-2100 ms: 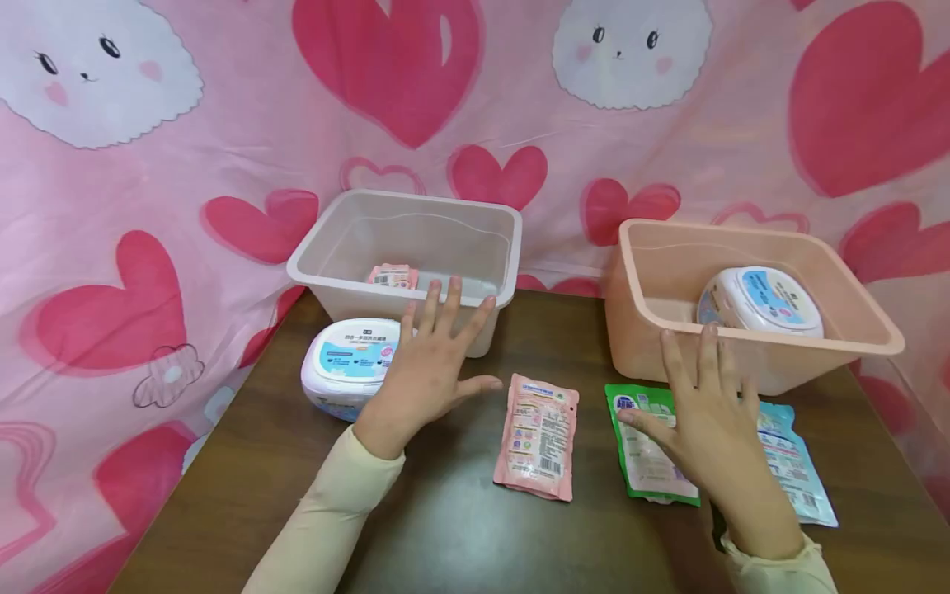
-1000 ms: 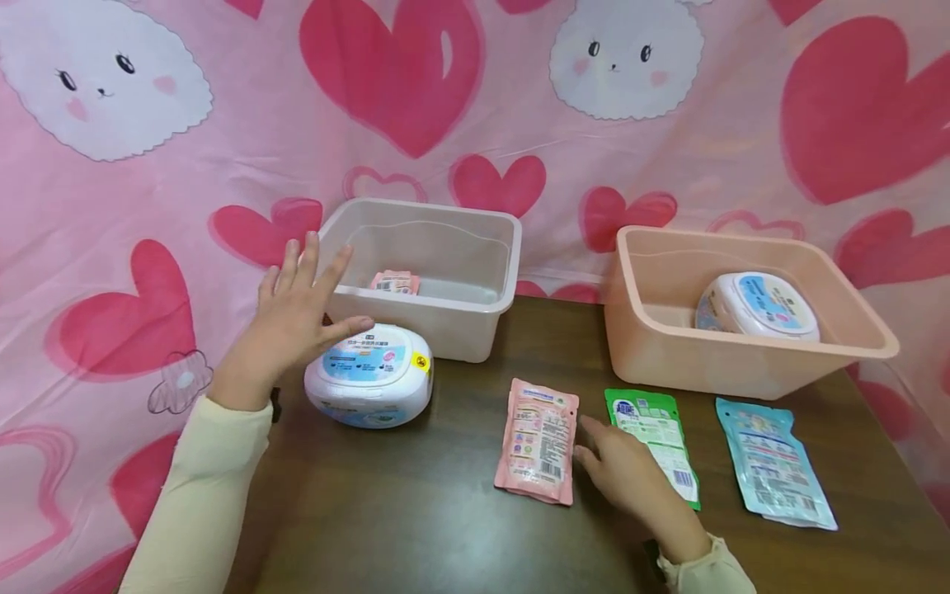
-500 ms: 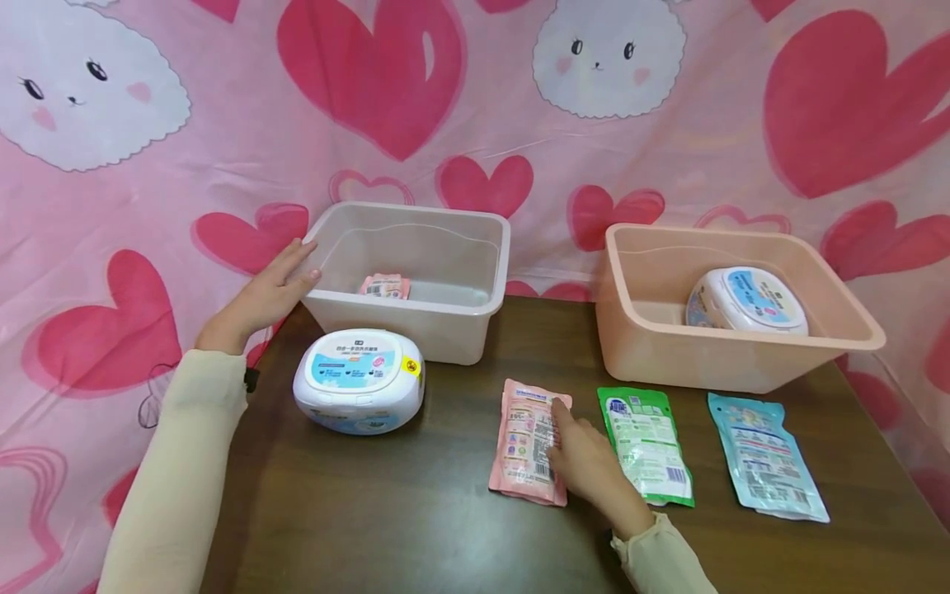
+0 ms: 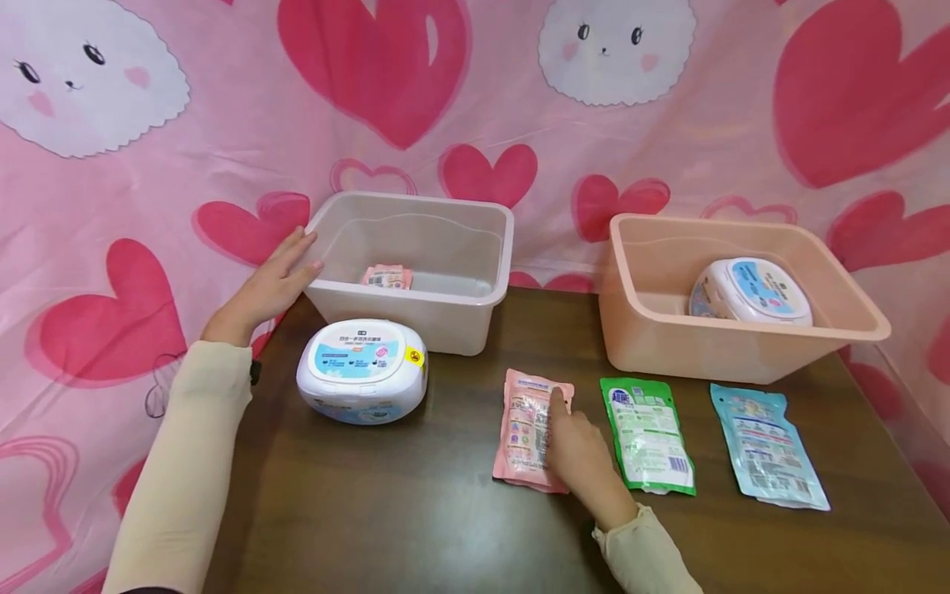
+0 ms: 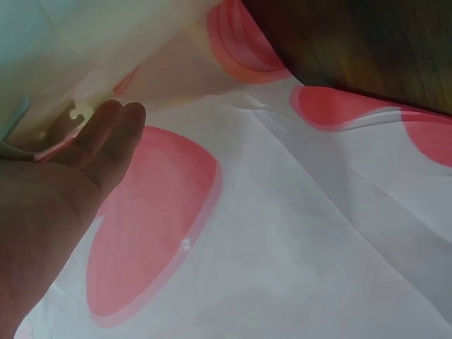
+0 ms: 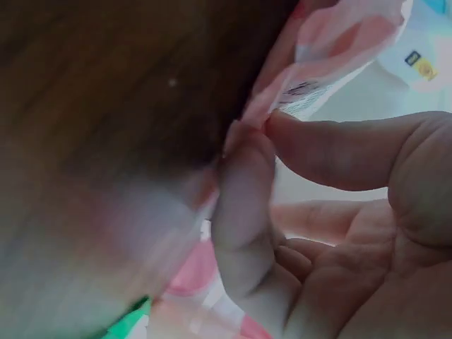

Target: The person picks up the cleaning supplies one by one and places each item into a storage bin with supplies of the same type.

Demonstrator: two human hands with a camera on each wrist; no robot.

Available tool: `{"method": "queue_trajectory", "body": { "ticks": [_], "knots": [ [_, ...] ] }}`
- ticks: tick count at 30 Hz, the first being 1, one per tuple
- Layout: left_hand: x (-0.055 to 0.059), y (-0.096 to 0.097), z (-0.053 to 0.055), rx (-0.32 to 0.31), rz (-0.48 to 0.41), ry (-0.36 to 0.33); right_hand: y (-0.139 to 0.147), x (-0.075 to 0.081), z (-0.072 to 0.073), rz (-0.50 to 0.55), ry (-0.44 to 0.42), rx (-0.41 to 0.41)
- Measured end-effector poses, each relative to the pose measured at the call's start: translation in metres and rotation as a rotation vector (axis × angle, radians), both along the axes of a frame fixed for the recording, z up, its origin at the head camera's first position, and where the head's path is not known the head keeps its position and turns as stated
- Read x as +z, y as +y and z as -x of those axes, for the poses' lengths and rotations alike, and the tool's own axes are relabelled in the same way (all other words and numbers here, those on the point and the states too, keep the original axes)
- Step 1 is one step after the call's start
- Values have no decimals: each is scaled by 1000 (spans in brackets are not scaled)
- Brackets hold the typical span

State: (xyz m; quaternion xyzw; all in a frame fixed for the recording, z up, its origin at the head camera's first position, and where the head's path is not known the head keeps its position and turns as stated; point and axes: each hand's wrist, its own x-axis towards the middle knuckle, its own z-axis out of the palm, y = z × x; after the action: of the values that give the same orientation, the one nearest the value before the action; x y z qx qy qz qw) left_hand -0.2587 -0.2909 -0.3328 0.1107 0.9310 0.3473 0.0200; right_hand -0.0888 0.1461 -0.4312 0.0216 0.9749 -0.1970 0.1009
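Observation:
A pink pouch (image 4: 522, 433) with printed text lies on the brown table (image 4: 401, 503). My right hand (image 4: 586, 462) is at its right side. In the right wrist view, thumb and index finger pinch the edge of the pouch (image 6: 346, 46). My left hand (image 4: 260, 293) rests at the left rim of the pale grey bin (image 4: 416, 299), its fingers (image 5: 116, 145) fairly straight along the outer wall. Inside that bin lies another pink pouch (image 4: 387, 277). A white oval tub (image 4: 362, 375) with a blue label stands in front of the bin.
Right of the pink pouch lie a green pouch (image 4: 649, 437) and a light blue pouch (image 4: 772, 450). Behind them a peach bin (image 4: 750, 351) holds a second white tub (image 4: 757, 289). A pink heart-print cloth (image 4: 490, 107) hangs behind the table.
My left hand has moved left from above the white tub to the grey bin's rim. My right hand has come from above the green pouch to the pink pouch and pinches its edge.

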Motion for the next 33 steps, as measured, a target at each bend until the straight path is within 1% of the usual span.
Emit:
{"method": "queue_trajectory", "body": {
  "ticks": [1,3,8,10,12,15,19,22,24,28,33],
  "knots": [
    [0,0,0,3,-4,1,0,0,1,5,4,-1],
    [-1,1,0,7,-7,2,2,1,5,23,-16,-17],
    [-2,3,2,16,-6,-2,8,0,12,110,-98,-72],
    [-2,5,3,16,-8,1,11,0,14,138,-109,-93],
    [-2,7,3,10,-14,14,16,0,15,147,-100,-113],
    [-3,9,4,7,-20,28,22,1,16,156,-109,-141],
    [-4,9,4,10,-22,33,22,0,16,123,-129,-128],
    [-5,8,3,12,-31,40,14,-1,16,85,-117,-115],
    [-4,7,2,12,-41,47,9,0,15,81,-107,-123],
    [-3,6,0,29,-53,39,5,0,18,123,-94,-133],
    [-2,5,-1,41,-56,22,6,0,25,165,-127,-130]
  ]
}}
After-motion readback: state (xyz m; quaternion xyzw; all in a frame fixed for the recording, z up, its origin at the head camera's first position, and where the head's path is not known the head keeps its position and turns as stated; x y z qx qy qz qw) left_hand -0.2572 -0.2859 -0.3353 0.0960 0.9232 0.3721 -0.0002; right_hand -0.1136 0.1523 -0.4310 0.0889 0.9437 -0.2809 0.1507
